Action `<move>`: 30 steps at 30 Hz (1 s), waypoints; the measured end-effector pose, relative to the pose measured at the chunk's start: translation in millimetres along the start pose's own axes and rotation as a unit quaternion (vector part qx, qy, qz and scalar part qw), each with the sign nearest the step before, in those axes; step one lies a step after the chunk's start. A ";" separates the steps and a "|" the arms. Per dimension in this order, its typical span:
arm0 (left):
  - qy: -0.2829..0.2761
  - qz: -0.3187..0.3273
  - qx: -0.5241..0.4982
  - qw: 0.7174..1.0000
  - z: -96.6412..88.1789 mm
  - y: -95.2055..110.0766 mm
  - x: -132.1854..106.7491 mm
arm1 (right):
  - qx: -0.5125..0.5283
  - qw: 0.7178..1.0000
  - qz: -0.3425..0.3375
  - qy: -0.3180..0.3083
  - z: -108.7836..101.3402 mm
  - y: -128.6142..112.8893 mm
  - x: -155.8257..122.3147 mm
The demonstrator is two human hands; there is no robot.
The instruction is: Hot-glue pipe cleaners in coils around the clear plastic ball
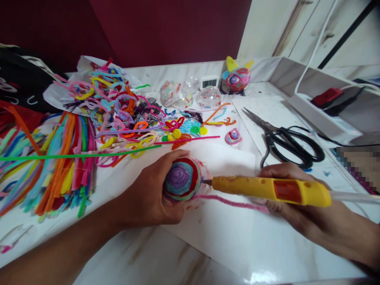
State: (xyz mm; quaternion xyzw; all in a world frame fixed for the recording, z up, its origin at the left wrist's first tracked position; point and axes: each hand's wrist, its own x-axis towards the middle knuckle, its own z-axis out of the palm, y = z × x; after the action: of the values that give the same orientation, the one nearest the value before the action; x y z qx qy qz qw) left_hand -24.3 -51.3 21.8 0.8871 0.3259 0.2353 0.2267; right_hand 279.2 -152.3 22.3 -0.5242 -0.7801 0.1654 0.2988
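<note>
My left hand (151,190) is wrapped round a ball covered in coiled pipe cleaners (182,180), purple at the centre with blue, green and red rings. A loose pink pipe cleaner (234,204) trails from the ball to the right. My right hand (285,174) grips a yellow glue pen (270,189) with an orange window, held level. Its metal tip touches the ball's right edge. Both hands are over a white sheet of paper (228,237).
Straight pipe cleaners (56,166) lie in a pile at left, bent scraps (118,107) behind on a bag. Black scissors (285,138) lie at right. Clear balls (209,97), a small clock (209,82) and a finished decorated ball (236,79) stand at the back. A power strip (323,114) sits far right.
</note>
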 end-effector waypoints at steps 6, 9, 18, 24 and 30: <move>-0.001 -0.008 -0.015 1.000 -0.7 1.9 -0.4 | -0.021 1.000 -0.017 0.014 -0.5 -0.3 0.1; -0.010 -0.011 -0.019 1.000 -0.9 1.7 -0.5 | -0.032 0.999 -0.030 0.019 0.5 -3.3 2.5; -0.010 -0.009 -0.020 1.000 -0.5 -0.9 -0.7 | -0.020 0.999 -0.036 0.009 2.1 -10.8 5.2; -0.014 0.000 -0.009 1.000 -3.2 0.8 -0.6 | -0.021 1.000 -0.017 0.008 -0.7 -1.7 1.6; -0.012 0.001 -0.004 1.000 -1.9 1.3 0.0 | -0.014 1.000 -0.012 0.017 3.5 4.5 -3.6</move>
State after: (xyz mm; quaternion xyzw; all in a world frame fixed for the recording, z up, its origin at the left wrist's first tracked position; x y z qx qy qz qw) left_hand -24.7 -51.7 24.1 0.8892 0.3218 0.2263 0.2335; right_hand 281.2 -153.6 16.0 -0.5213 -0.7836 0.1420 0.3068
